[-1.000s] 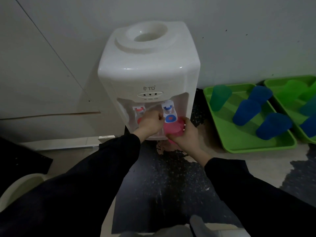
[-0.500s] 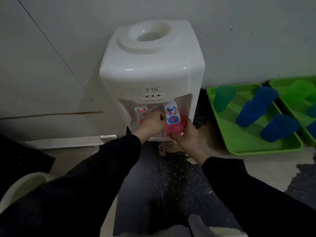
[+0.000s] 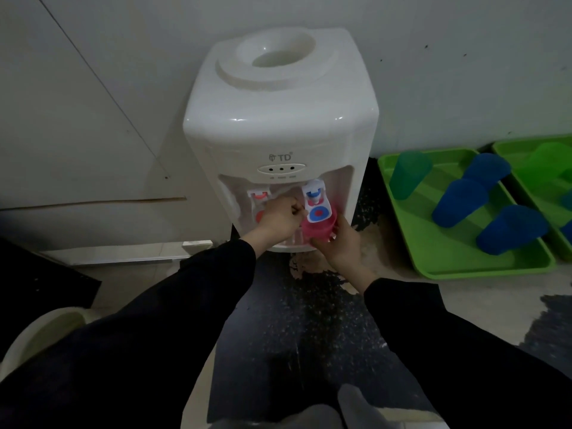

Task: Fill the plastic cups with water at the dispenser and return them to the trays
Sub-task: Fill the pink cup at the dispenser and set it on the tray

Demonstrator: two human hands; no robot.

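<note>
Dim shot, so a lot is murky. The pink cup [image 3: 318, 228] sits right under the blue tap [image 3: 315, 202] of the white dispenser [image 3: 278, 125], and the tap's paddle covers most of the cup's mouth, so I can't see any water or how full it is. The right hand [image 3: 340, 246] wraps round the cup from below and from the right. The left hand [image 3: 277, 219] has its fingers curled up against the left edge of the blue tap, but I can't tell whether it's really gripping it. It also hides part of the red tap [image 3: 258, 195].

To the right there's a green tray [image 3: 464, 267] holding one green cup [image 3: 408, 174] and three blue cups [image 3: 461, 207]; I can't tell which way up they are. A second tray [image 3: 507, 147] just beside it is cut off by the frame edge.
</note>
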